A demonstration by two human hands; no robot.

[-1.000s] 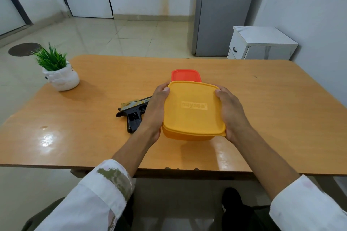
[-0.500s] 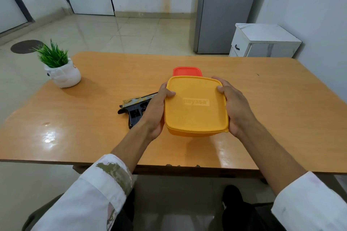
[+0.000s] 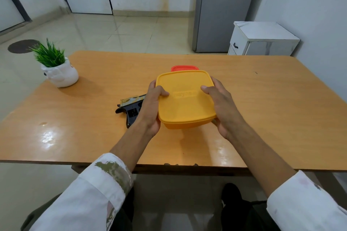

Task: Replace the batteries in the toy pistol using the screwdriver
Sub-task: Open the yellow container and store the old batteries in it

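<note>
A yellow lidded plastic box [image 3: 185, 105] is held tilted just above the wooden table [image 3: 272, 103], between both hands. My left hand [image 3: 150, 108] grips its left side with the thumb on the lid. My right hand [image 3: 221, 107] grips its right side, thumb also on the lid. The black and gold toy pistol [image 3: 130, 108] lies flat on the table to the left of the box, partly hidden behind my left hand. No screwdriver or batteries show.
A red lidded box [image 3: 185, 68] sits on the table right behind the yellow one. A white pot with a green plant [image 3: 59, 73] stands at the table's far left corner. A white cabinet [image 3: 262, 38] and a grey fridge [image 3: 223, 9] stand beyond the table.
Both hands have lifted and tilted the yellow box slightly, and both thumbs have slid onto its lid. The pistol has stayed put.
</note>
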